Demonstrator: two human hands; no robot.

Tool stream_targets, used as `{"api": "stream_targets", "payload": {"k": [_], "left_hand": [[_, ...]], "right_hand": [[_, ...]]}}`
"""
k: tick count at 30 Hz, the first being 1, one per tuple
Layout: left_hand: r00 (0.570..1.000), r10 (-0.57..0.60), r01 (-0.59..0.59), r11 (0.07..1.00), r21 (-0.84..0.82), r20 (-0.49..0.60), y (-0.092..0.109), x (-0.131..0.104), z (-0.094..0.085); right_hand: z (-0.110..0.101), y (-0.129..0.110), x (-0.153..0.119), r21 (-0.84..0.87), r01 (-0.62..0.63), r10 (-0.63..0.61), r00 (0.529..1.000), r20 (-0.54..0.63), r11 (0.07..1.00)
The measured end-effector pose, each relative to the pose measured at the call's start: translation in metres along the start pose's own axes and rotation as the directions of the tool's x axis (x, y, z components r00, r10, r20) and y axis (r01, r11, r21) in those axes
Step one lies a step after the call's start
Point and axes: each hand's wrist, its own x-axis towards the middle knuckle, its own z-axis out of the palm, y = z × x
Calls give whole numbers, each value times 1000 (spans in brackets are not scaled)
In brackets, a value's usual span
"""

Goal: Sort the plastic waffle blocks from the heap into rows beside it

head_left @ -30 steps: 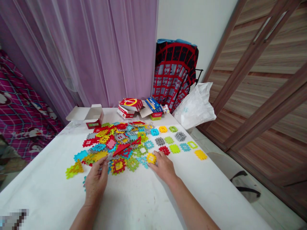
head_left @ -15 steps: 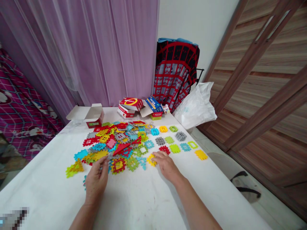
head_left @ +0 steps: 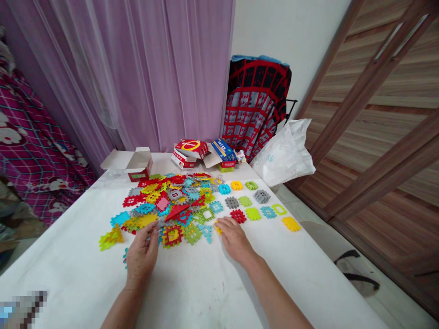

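yellow toothed piece [head_left: 218, 229] sits at the fingertips of my right hand [head_left: 236, 240], over the white counter [head_left: 192, 292], just off the near right side of the heap. my fingers there bend down over it and hide most of it, so i cannot tell whether they pinch it or only rest against it. a light blue triangular piece [head_left: 206, 233] lies just to its left, and a red piece [head_left: 238, 216] lies just past my knuckles, toward the far edge.

my left hand [head_left: 142, 253] is at the near left side of the heap of plastic pieces [head_left: 176, 196], thumb and fingers loosely curved beside a flat yellow piece [head_left: 148, 220]; i cannot tell whether they grip anything. near it, on the right, lies a red and yellow square piece [head_left: 172, 235].

between the heap and the counter's right edge, other pieces lie spaced out in rough rows, among them a grey block [head_left: 261, 196], a lime piece [head_left: 253, 214] and, close to that edge, a yellow square [head_left: 291, 224]. an open box [head_left: 140, 169] stands near the far left corner, a red box [head_left: 192, 146] and a blue box [head_left: 221, 150] are by the far edge, and a white bag [head_left: 283, 153] is at the far right corner.
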Motion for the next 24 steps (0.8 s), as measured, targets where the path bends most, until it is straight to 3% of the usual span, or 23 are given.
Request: {"api": "stream_targets", "payload": {"k": [3, 7, 11, 16, 24], "left_hand": [[1000, -5, 5, 1000, -4, -1, 1, 0, 0], [1000, -12, 12, 1000, -10, 1, 3, 0, 0], [1000, -15, 15, 1000, -10, -3, 4, 0, 0], [1000, -17, 17, 1000, -19, 2, 4, 0, 1], [1000, -11, 11, 1000, -6, 3, 7, 0, -1]], "right_hand": [[0, 7, -4, 5, 5, -5, 999, -40, 1000], [-10, 0, -10, -80, -241, 230, 965, -125, 967], [-20, -10, -13, -191, -416, 405, 909, -96, 889], [-18, -18, -12, -248, -437, 439, 897, -52, 864], [-12, -15, -12, -225, -414, 408, 910, -76, 882]]}}
